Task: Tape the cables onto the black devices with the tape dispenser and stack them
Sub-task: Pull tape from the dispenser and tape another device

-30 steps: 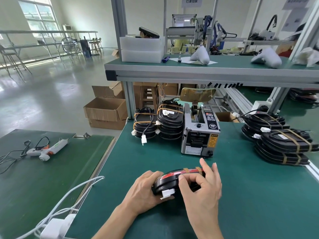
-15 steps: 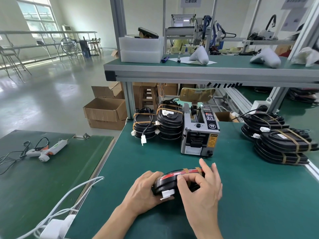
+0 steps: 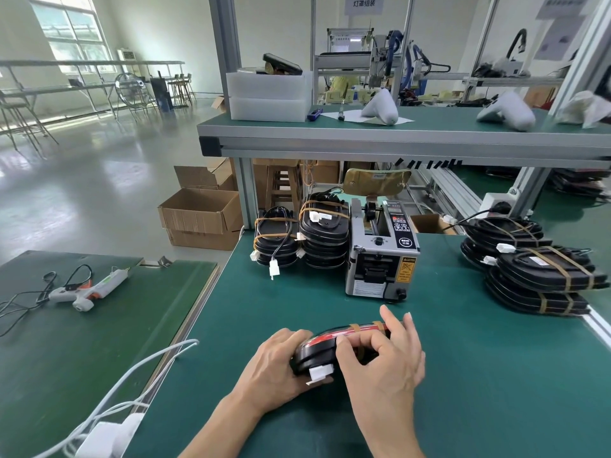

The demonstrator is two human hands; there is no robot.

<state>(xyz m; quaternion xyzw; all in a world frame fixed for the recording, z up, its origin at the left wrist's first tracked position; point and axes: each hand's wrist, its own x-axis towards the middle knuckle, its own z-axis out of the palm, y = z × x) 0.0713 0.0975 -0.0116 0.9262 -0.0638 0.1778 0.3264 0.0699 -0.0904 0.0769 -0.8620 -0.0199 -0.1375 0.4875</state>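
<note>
A black device (image 3: 317, 353) with a red strip, brown tape bands and a white connector (image 3: 319, 374) stands tilted on edge on the green mat (image 3: 479, 375). My left hand (image 3: 276, 368) grips its left end. My right hand (image 3: 385, 358) covers its right side, thumb and fingers pressing the tape against it. The grey tape dispenser (image 3: 382, 256) stands just behind. Taped black devices are stacked to its left (image 3: 324, 236) and at the right edge (image 3: 542, 279).
A white glue gun (image 3: 89, 287) with its cord lies on the darker table at left. White cables and a power adapter (image 3: 112, 434) sit at the lower left. An upper shelf (image 3: 396, 137) overhangs the back. Cardboard boxes (image 3: 201, 216) stand on the floor.
My right hand's fingers have shifted slightly along the device's taped side; the device and my left hand stay where they were.
</note>
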